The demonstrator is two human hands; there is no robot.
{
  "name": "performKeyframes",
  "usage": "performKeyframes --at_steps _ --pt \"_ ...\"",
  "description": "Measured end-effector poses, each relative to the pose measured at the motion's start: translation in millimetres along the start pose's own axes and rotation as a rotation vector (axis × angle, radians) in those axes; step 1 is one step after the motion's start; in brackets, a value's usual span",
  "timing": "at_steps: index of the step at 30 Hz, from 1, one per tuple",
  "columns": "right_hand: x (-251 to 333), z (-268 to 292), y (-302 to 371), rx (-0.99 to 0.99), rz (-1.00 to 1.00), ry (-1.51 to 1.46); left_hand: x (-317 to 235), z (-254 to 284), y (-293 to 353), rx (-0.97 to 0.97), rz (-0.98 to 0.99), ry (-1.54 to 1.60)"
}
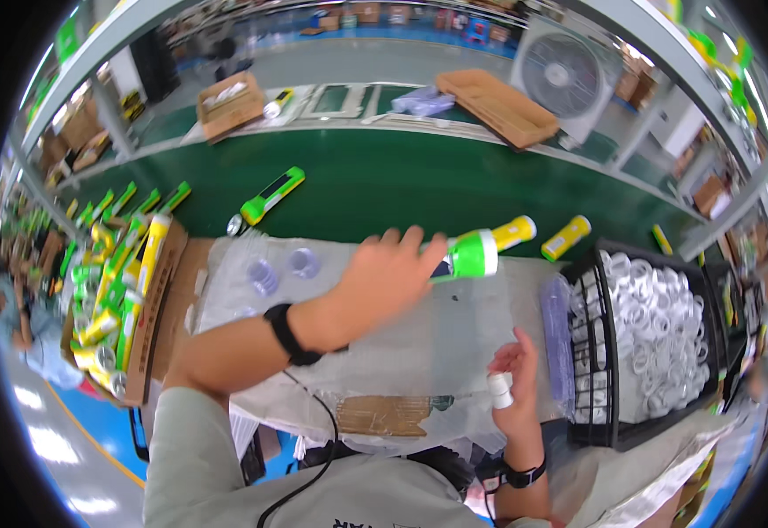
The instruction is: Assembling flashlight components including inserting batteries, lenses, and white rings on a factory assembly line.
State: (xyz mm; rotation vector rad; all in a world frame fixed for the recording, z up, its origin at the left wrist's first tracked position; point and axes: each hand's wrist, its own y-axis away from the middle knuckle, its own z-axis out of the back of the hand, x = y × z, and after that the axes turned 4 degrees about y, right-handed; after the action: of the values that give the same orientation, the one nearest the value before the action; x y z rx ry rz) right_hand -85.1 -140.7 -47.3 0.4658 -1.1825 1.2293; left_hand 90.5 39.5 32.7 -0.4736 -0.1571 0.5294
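Note:
My left hand reaches across the bench, its fingers wrapped over a green flashlight with a white ring round its head. The flashlight lies sideways, head to the right, and my palm hides its rear part. Lower and to the right, my right hand is turned palm inward. Against its fingers and thumb it holds a small white plastic ring. Two small stacks of transparent lens discs, a nearer stack and a farther stack, sit left of my left hand on the covered worktop.
Behind the worktop runs a green conveyor belt carrying a green flashlight and yellow flashlights. At the left stands a cardboard box full of flashlights. A black crate of white rings stands at the right, beside bagged purple-tinted plastic.

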Motion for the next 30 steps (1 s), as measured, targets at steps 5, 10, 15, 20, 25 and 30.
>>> performKeyframes --at_steps 5,10,15,20,25,30 --pt "66 22 -37 0.105 -0.063 -0.133 -63 32 27 0.086 -0.07 0.102" --pt "67 35 -43 0.114 0.439 -0.053 -54 41 15 0.325 0.182 0.818" --pt "67 21 -39 0.115 0.295 0.038 -60 24 43 0.596 0.15 0.731" --pt "72 17 -32 0.025 0.331 0.055 -78 24 60 0.349 0.155 0.689" --pt "107 36 -26 0.285 0.735 0.135 -83 50 77 0.652 0.169 1.377" --pt "130 40 -7 0.471 1.169 0.19 -72 56 93 1.085 -0.145 1.527"
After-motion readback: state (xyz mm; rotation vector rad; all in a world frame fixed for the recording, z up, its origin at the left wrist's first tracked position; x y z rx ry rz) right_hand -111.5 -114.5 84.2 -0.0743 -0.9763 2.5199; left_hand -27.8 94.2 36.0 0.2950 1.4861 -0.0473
